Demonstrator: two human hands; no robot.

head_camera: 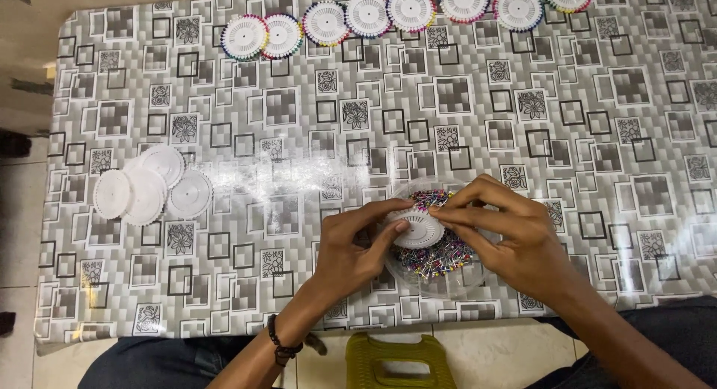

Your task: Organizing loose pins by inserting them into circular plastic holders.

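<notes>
A white round plastic pin wheel (418, 229) was held between both hands over a clear shallow dish of coloured-headed pins (441, 258), near the front edge of the grey square-patterned tablecloth (299, 105). The left hand (351, 243) was pinched on its left rim, and the right hand (508, 232) on its right. Empty white discs (149, 189) were piled near the left edge, and filled pin wheels (411, 9) were lined along the far edge.
</notes>
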